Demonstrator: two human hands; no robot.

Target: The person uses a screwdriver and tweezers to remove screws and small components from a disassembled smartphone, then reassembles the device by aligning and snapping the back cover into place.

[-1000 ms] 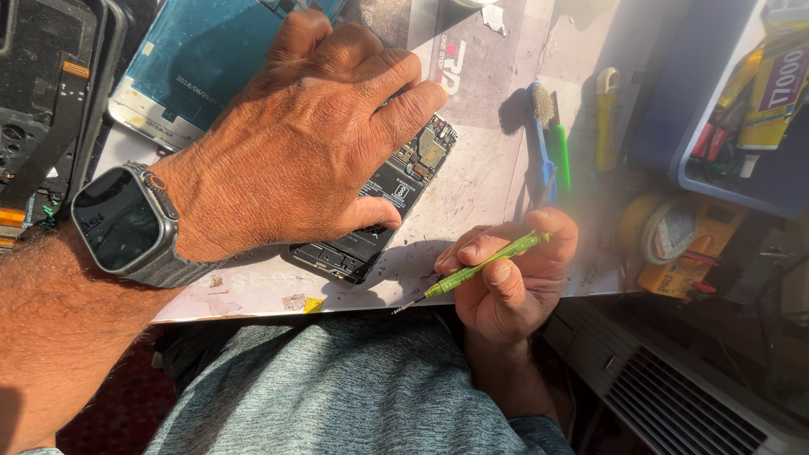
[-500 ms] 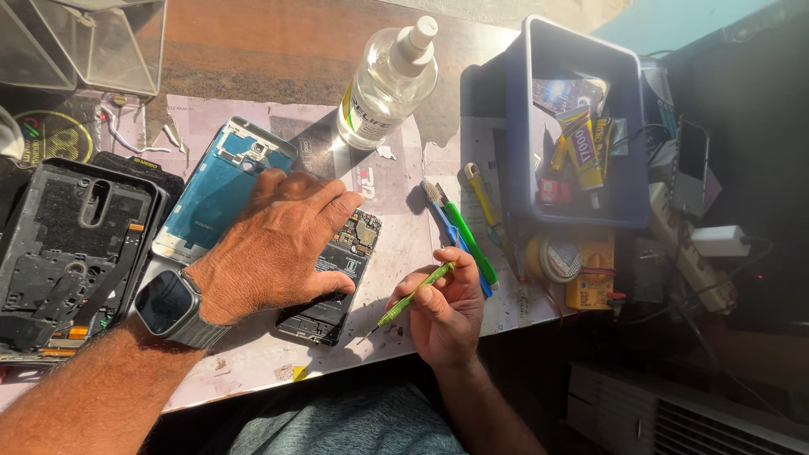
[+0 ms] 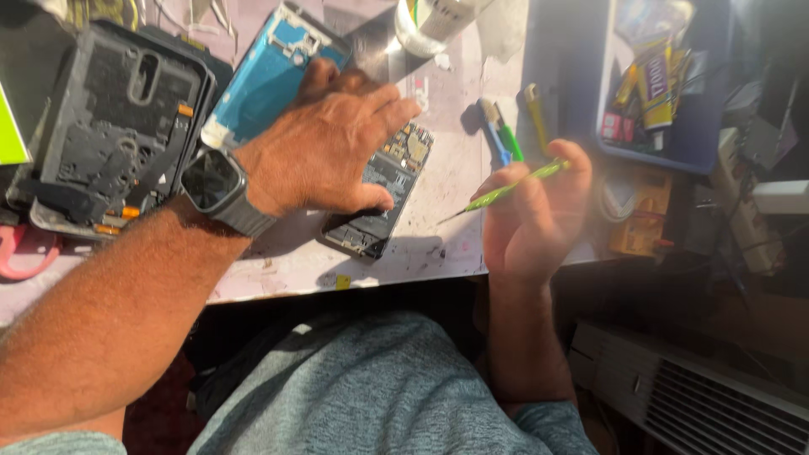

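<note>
Sunlight fell hard across a scuffed, pale workbench [image 3: 278, 261], and the opened phone [image 3: 381, 195] near its front edge served as the anchor for everything else. Far to the left of that phone sat a dark back housing [image 3: 109, 118], gutted and lying inside-up. Between housing and phone, a blue-filmed frame [image 3: 268, 77] lay at a slant. And there was the left hand [image 3: 324, 147], with a smartwatch [image 3: 212, 181] on its wrist: it lay flat, fingers spread, pressing down on the phone and covering its upper left part, holding rather than gripping.

The phone itself lay back off, circuit board and dark inner parts exposed, so by the look of it the opening-up was done and the fine work inside was in hand; nothing showed the board lifted out or anything going back together.

Just right of the phone, the right hand [image 3: 531, 223] hovered above the bench edge, fingers curled loosely round a slim green pick [image 3: 504, 190], its tip aimed back toward the phone but well short of touching it. Beyond that, further right and up, spare blue and green tools [image 3: 501, 135] rested on the bench. Rightmost stood a blue bin [image 3: 684, 143] stuffed with tubes. Above the phone, a clear bottle [image 3: 430, 21] caught the glare.
</note>
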